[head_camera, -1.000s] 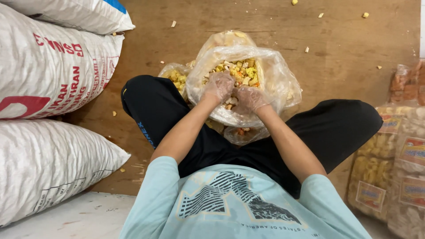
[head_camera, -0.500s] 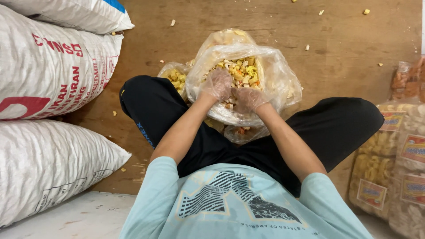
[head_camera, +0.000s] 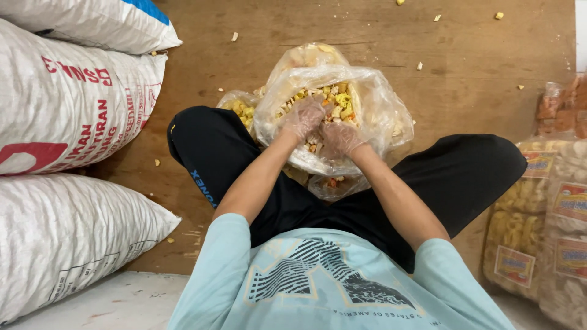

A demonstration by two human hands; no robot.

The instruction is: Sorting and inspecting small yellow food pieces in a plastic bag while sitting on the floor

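Sacks (head_camera: 73,116) of white woven cloth lay stacked left of the clear plastic bag (head_camera: 379,116), which sat between the person's knees, already holding mixed crackers (head_camera: 333,104). Both gloved hands, left (head_camera: 302,117) and right (head_camera: 339,139), were buried inside, curled loosely around pieces; sealed cracker packets (head_camera: 544,226) waited right.

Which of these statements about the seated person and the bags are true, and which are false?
1. Both hands, left hand and right hand, are inside the clear plastic bag. True.
2. The hands are bare. False: thin clear gloves cover them.
3. White woven sacks are stacked on the person's left. True.
4. The wooden floor is spotless. False: crumbs lie scattered on it.
5. The bag holds only liquid. False: mixed yellow and orange snack pieces.
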